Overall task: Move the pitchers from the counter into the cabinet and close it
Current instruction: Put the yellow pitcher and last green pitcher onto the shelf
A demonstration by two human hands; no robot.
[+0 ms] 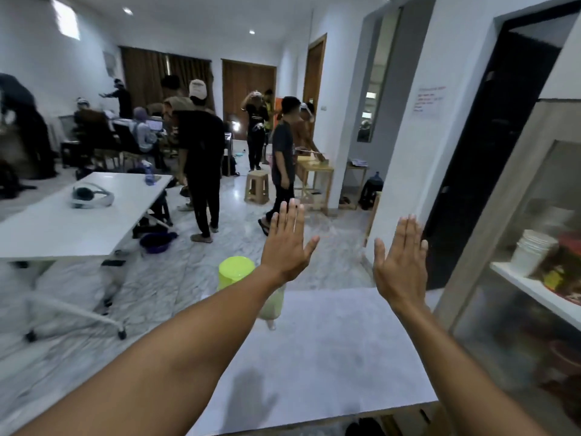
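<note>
Pitcher (236, 272) with green lid stands at the tabletop's (330, 357) far left edge, just below the left hand (287, 247); right hand (401, 262) well apart. Both flat, fingers spread, empty.

The table (330, 341) top lay bare and passable beneath both raised hands, with only a green-lidded pitcher (236, 272) at its far left edge and the glass-fronted cabinet (515, 247) hemming its right side.
</note>
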